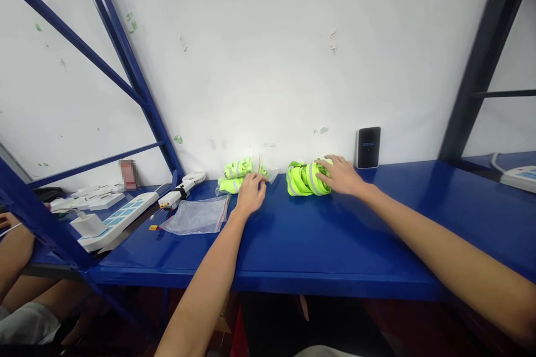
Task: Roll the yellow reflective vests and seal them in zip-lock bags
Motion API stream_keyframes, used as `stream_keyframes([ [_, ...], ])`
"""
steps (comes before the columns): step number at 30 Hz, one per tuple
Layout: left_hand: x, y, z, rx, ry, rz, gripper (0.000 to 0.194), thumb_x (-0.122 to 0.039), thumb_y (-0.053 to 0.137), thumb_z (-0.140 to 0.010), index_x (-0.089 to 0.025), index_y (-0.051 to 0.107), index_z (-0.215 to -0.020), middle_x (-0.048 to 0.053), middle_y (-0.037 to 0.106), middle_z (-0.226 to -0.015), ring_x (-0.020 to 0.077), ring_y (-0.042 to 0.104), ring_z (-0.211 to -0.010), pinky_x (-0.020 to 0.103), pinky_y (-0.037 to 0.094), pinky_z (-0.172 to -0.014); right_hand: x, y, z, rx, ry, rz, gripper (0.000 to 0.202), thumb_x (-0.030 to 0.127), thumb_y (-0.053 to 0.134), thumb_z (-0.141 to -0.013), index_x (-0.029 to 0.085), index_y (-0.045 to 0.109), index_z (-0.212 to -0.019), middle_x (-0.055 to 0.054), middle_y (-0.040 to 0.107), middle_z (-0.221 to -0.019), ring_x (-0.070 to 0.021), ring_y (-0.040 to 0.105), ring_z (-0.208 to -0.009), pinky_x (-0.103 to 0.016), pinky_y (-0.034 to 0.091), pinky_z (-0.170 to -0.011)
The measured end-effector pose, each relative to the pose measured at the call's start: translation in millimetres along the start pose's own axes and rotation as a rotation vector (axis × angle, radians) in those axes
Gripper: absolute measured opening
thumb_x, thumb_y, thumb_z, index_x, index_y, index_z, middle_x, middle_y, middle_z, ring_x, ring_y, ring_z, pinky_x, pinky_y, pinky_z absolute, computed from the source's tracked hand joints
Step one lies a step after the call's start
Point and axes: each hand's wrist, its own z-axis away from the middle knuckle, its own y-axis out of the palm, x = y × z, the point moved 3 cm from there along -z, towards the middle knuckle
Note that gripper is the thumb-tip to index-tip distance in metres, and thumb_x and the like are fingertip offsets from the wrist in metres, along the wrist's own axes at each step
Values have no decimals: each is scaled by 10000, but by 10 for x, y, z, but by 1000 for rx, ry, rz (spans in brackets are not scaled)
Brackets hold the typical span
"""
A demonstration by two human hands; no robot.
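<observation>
My right hand rests over the right end of a rolled neon-yellow reflective vest, its fingers bent round the cloth. The roll has grey reflective strips and lies on the blue table. To the left, my left hand is closed at the near edge of a clear zip bag with a red seal line. Inside that bag are more folded neon-yellow reflective vests. My left fingertips are partly hidden. A flat clear zip bag lies on the table left of my left forearm.
A dark-screened device leans at the wall on the right. At left are a small white fan, a power strip and blue rack posts. Another person's arm shows at the far left.
</observation>
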Motion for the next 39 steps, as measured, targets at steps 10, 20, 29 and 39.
stream_keyframes([
  [10, -50, 201, 43, 131, -66, 284, 320, -325, 419, -929, -202, 596, -1165, 81, 652, -1033, 222, 599, -954, 372, 448, -906, 358, -94, 219, 64, -303, -269, 437, 274, 576, -827, 172, 606, -1251, -148, 643, -1140, -289, 606, -1020, -414, 449, -898],
  [20, 230, 319, -15, 80, -675, 983, 536, -530, 385, -891, -170, 526, -1263, 110, 650, -1111, 173, 629, -818, 271, 484, -678, 884, -204, 466, 597, -415, -1030, 261, 314, 670, -795, 156, 717, -999, -87, 734, -984, -217, 688, -914, -326, 536, -824],
  [29, 79, 341, 19, 316, -468, 916, 354, -457, 545, -814, -150, 708, -878, 44, 677, -791, 168, 572, -677, 261, 400, -585, 495, -295, 324, 22, -213, -866, 244, 259, 538, -860, 151, 696, -1011, -81, 712, -857, -206, 664, -764, -359, 535, -747],
  [39, -44, 288, -1, 275, -328, 836, 333, -393, 513, -845, -144, 723, -911, 44, 695, -863, 191, 594, -787, 287, 444, -739, 941, -320, 343, 22, -460, -437, 404, 96, 525, -803, 242, 700, -1136, -95, 656, -957, -231, 595, -874, -380, 463, -805],
])
